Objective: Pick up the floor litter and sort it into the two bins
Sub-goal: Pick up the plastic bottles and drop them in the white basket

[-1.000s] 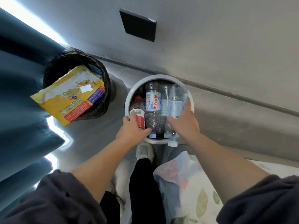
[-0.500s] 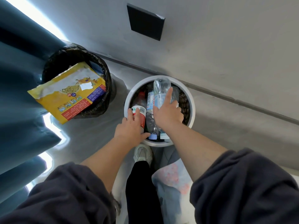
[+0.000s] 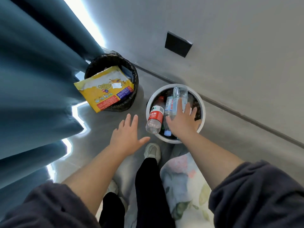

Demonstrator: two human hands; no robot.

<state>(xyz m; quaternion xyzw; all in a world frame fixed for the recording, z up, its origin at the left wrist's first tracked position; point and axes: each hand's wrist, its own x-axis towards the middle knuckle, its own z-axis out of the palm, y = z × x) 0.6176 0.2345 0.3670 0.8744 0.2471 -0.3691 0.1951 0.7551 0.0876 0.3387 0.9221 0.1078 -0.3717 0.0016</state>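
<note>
A white round bin (image 3: 202,104) stands by the wall with several plastic bottles in it. A red-labelled bottle (image 3: 155,116) leans over its left rim, and a clear bottle (image 3: 179,94) lies across the top. My right hand (image 3: 182,120) rests flat with spread fingers on the bottles. My left hand (image 3: 128,137) hovers open above the floor, left of the white bin, holding nothing. A black-lined bin (image 3: 111,63) stands further left with a yellow snack bag (image 3: 105,91) sticking out of it.
A teal curtain (image 3: 36,79) hangs along the left. The grey wall (image 3: 230,46) carries a dark square plate (image 3: 178,44). My shoe (image 3: 153,152) and a floral cloth (image 3: 182,181) are just below the white bin on the grey floor (image 3: 102,122).
My left hand has let go of the red-labelled bottle and drawn back to the left, fingers spread. My right hand has flattened on the bottles. The view has shifted, so both bins sit further right.
</note>
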